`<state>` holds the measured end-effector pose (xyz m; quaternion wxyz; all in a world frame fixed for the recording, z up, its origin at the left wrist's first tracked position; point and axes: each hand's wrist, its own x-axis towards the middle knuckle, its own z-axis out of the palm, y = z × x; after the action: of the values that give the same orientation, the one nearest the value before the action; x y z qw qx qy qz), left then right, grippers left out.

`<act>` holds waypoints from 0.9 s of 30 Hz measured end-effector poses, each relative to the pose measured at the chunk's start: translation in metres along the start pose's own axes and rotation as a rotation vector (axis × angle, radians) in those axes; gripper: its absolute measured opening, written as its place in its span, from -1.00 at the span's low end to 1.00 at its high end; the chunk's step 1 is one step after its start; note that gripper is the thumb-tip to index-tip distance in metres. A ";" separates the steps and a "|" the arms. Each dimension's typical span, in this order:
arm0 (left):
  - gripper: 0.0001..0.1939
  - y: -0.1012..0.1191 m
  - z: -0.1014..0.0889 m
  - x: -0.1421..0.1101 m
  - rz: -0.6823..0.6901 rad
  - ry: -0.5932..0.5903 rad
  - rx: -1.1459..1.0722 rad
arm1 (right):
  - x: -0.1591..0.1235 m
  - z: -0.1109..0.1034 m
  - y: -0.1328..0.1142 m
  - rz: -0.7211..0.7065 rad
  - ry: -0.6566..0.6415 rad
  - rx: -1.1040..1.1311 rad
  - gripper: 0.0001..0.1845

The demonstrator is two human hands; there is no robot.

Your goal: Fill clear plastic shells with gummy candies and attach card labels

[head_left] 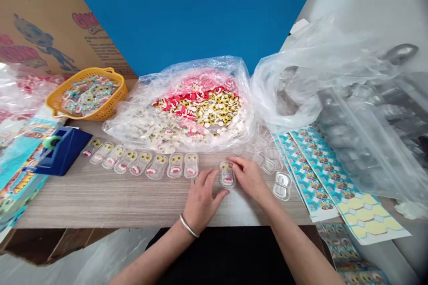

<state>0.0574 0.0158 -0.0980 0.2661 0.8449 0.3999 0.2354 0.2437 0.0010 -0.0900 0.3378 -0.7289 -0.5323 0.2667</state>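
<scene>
On the table before me lies a clear plastic blister shell (228, 175) with a red-and-white mouth piece and a yellow eye piece in it. My right hand (250, 179) reaches over its upper right corner, fingertips pinched together; whatever they hold is hidden. My left hand (204, 197) rests just left of the shell, thumb and fingers apart, holding nothing. To the left runs a row of several similar shells (156, 167), each with eyes and a mouth. Behind, an open clear bag (214, 136) spills loose yellow-and-white eye pieces (219, 109) and red mouth pieces (182, 110).
At right lie an empty shell (281, 186), more stacked shells (267, 156), sticker sheets (321, 164) and large plastic bags (368, 133). Leftward stand a blue tape dispenser (63, 153), a yellow basket (115, 99) of filled packs and a cardboard box (67, 0). A blue panel (194, 13) rises behind.
</scene>
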 end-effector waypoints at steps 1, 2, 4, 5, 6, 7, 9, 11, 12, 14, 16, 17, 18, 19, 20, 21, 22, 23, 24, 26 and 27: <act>-0.44 0.000 0.003 0.002 0.026 -0.014 0.025 | -0.001 0.003 0.000 -0.011 0.005 -0.027 -0.68; -0.44 0.000 0.006 0.004 0.045 -0.029 0.043 | -0.003 0.006 0.001 -0.020 0.015 -0.053 -0.68; -0.52 -0.002 0.010 0.007 0.066 -0.056 0.064 | -0.006 0.009 0.002 -0.026 0.051 -0.100 -0.69; -0.57 -0.002 0.011 0.008 0.071 -0.067 0.072 | -0.008 0.010 0.003 -0.022 0.069 -0.115 -0.69; -0.61 -0.002 0.011 0.008 0.075 -0.075 0.077 | -0.010 0.010 0.003 -0.012 0.087 -0.125 -0.70; -0.64 -0.001 0.010 0.008 0.075 -0.083 0.084 | -0.012 0.010 0.003 -0.003 0.099 -0.132 -0.70; -0.64 0.002 0.009 0.008 0.075 -0.105 0.113 | -0.016 0.008 0.002 0.010 0.101 -0.136 -0.70; -0.64 0.007 0.007 0.008 0.084 -0.140 0.164 | -0.019 0.006 -0.001 0.019 0.088 -0.132 -0.69; -0.66 0.009 0.006 0.007 0.091 -0.157 0.194 | -0.020 0.007 -0.003 0.027 0.086 -0.127 -0.69; -0.73 0.012 0.004 0.007 0.094 -0.172 0.253 | -0.018 0.011 -0.007 0.046 0.097 -0.100 -0.70; -0.80 0.011 0.001 0.009 0.072 -0.144 0.312 | -0.011 0.019 -0.013 0.053 0.115 -0.064 -0.72; -0.82 0.010 -0.001 0.010 0.052 -0.115 0.344 | -0.005 0.024 -0.017 0.046 0.118 -0.055 -0.74; -0.83 0.007 -0.004 0.012 0.031 -0.085 0.376 | 0.001 0.030 -0.021 0.033 0.111 -0.060 -0.76; -0.84 0.005 -0.007 0.014 0.012 -0.058 0.407 | 0.009 0.036 -0.026 0.018 0.097 -0.077 -0.79; -0.85 0.002 -0.011 0.017 -0.002 -0.039 0.434 | 0.017 0.042 -0.031 0.006 0.078 -0.104 -0.81; -0.86 0.000 -0.014 0.019 -0.012 -0.029 0.459 | 0.024 0.047 -0.036 -0.001 0.061 -0.133 -0.82; -0.87 -0.001 -0.018 0.022 -0.014 -0.028 0.479 | 0.030 0.051 -0.041 0.000 0.048 -0.157 -0.82; -0.87 -0.002 -0.021 0.025 -0.011 -0.032 0.495 | 0.034 0.054 -0.045 0.006 0.041 -0.172 -0.82; -0.88 -0.002 -0.024 0.027 -0.004 -0.034 0.508 | 0.036 0.056 -0.048 0.012 0.040 -0.178 -0.82; -0.89 -0.002 -0.028 0.029 0.018 -0.034 0.520 | 0.033 0.053 -0.051 0.002 0.044 -0.160 -0.82; -0.89 -0.002 -0.029 0.030 0.033 -0.028 0.520 | 0.029 0.048 -0.051 -0.013 0.048 -0.144 -0.82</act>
<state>0.0558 0.0486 -0.0725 0.0417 0.8944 0.4296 0.1172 0.1851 0.0493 -0.0814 0.2989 -0.7539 -0.5468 0.2080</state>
